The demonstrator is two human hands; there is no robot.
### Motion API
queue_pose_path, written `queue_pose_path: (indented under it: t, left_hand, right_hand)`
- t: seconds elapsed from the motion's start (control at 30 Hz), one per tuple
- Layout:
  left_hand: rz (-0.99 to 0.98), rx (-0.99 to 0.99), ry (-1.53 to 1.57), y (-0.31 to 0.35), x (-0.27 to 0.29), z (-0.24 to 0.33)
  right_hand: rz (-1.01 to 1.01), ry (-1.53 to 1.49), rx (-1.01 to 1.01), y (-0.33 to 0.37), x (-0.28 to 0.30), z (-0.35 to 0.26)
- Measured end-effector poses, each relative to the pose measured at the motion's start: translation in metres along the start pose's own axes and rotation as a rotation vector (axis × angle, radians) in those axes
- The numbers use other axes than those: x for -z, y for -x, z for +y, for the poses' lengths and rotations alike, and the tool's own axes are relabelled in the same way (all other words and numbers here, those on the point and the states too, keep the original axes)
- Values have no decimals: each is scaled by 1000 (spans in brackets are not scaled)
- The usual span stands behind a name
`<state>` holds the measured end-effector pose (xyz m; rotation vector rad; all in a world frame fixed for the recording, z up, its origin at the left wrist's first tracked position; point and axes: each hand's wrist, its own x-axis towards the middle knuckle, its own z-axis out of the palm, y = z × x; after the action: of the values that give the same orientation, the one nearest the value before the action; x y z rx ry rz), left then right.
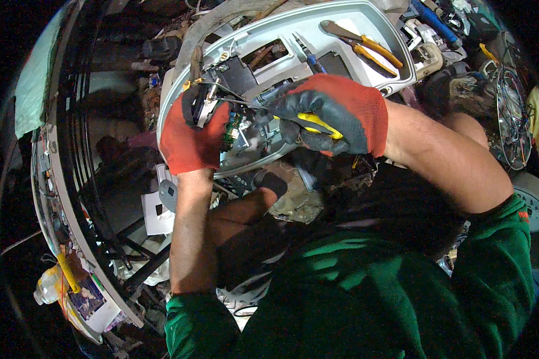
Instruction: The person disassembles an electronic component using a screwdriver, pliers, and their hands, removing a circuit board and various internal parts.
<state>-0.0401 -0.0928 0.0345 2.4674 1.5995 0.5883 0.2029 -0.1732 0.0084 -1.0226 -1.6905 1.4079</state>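
My left hand (194, 134), in a red glove with dark fingers, is closed around a small device part with a metal piece on top. A green circuit board (232, 128) shows beside its fingers. My right hand (335, 113), gloved alike, grips a hand tool with a yellow-and-black handle (318, 125). Its working end points toward the left hand; fingers hide the tool's exact kind. Both hands are over a pale grey plastic housing (269, 27) used like a tray. In it lie pliers with yellow-orange handles (377, 54) and a slim pointed tool with a blue handle (312, 61).
A dark rail-like frame (72, 197) runs down the left side. Tangled wires (512, 113) sit at the far right, and mixed scrap surrounds the housing. A clear bottle (47, 287) lies at the lower left, and a white panel (157, 214) leans below the left hand.
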Motion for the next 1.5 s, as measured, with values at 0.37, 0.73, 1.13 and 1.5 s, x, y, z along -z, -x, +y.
queue_pose_path:
  t: [0.37,0.73,1.13,1.5]
  left_hand:
    - [5,0,-9,5,0,-2]
    - [36,-6,-76,-2,-4,-13]
    - [125,-39,-20,-1,-7,-21]
    - [26,143,-91,-8,-6,-23]
  right_hand:
    - [278,798,28,-8,-28,-20]
    - [475,618,221,-14,-24,-18]
    - [662,-120,19,-21,2,-32]
    - [556,646,287,-23,8,-11]
